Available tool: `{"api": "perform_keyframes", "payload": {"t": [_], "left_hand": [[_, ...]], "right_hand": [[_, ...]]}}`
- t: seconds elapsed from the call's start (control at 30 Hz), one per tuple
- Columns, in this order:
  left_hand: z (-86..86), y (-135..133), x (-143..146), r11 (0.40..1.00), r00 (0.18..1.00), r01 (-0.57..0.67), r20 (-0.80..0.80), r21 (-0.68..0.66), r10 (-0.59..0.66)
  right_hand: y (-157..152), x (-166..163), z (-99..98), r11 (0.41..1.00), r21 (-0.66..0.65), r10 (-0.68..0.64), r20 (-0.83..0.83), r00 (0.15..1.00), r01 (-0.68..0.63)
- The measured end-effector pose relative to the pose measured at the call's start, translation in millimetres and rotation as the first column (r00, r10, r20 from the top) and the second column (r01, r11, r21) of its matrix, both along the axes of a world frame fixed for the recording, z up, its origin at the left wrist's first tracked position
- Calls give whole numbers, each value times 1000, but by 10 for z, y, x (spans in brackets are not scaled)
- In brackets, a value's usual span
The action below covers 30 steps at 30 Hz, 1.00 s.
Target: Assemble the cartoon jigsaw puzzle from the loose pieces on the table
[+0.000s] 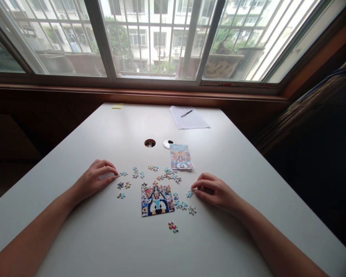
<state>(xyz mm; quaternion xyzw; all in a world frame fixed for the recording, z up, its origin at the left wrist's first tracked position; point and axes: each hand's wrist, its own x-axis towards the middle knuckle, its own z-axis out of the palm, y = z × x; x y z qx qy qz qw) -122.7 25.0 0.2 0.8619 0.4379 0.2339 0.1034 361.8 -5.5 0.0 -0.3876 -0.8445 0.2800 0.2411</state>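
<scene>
Left hand (95,177), ten o'clock from the puzzle (158,201): fingertips by pieces (128,185), pinch unclear on my feed. Centre: puzzle, lower part joined; upper part, I judge, remains loose. Right hand (215,190), three o'clock: fingertips at a blue piece (189,194), grip unclear.

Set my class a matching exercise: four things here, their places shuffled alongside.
1. slim dark pen
2. partly assembled multicoloured jigsaw
3. rectangular colourful picture sheet
4. thin yellow strips

A. far left corner of the white table
B. on white paper sheets
C. by the round silvery cover
D. nearest the camera of these four

Pairs: 1B; 2D; 3C; 4A
</scene>
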Motion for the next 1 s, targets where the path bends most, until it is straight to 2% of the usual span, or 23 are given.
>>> {"api": "perform_keyframes", "payload": {"t": [0.4,0.73,1.0], "left_hand": [[-75,47,-59,999,999,38,8,19,-39],[-57,28,-38,1000,1000,17,14,6,-17],[-94,49,-67,999,999,35,17,21,-35]], "right_hand": [[-7,17,16,999,-24,35,-21,999,-35],[-142,-132,159,973,-90,217,55,975,-211],[-158,-153,171,973,-103,215,104,971,-205]]}}
